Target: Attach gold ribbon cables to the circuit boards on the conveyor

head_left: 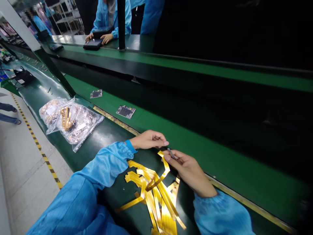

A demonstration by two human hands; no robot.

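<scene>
Hands meet over a heap of gold strips lying on the dark bench. The left hand is pinched shut, on what cannot be told. The right hand grips a small grey piece at one strip's raised end. The step appears to be separating piece from strip, and the next move calls for a fine, steady pull.

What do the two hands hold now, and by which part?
The right hand has a thin grey piece in a pinch grip, by its lower end. The left hand is pinched shut; whether it holds anything cannot be told.
</scene>
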